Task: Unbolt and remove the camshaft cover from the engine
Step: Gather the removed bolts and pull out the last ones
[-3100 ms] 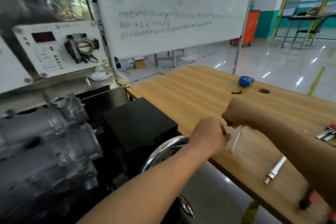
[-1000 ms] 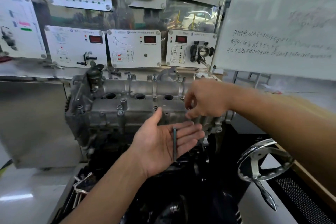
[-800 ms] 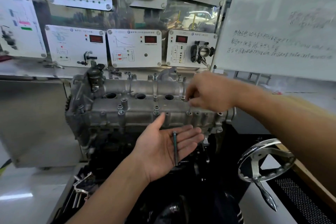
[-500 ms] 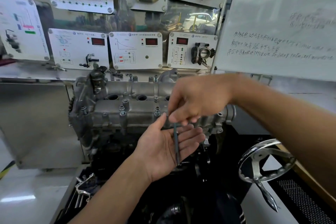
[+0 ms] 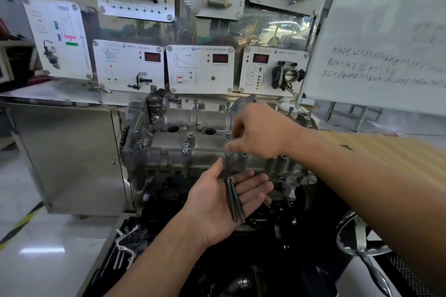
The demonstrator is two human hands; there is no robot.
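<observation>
My left hand [image 5: 212,207] palm up below the engine [image 5: 154,176], fingers straight, two long bolts [image 5: 234,200] lying side by side on it, my right hand [image 5: 260,132] over the camshaft cover [image 5: 169,144] seated on the engine, fingertips bunched at a bolt boss, can't tell whether they hold anything

Bright, even indoor light with soft shadows. The fingertips [image 5: 237,129] of the right hand [image 5: 260,132] smear with motion. The left hand [image 5: 224,202] and the bolts [image 5: 234,201] on its palm look sharper. Below the left hand the stand [image 5: 265,260] is near-black. Down-left of it the floor [image 5: 41,248] carries a white glare patch. Right of the right hand the whiteboard [image 5: 386,43] is washed-out, and the panels [image 5: 200,69] above blur and bow towards the edges.
</observation>
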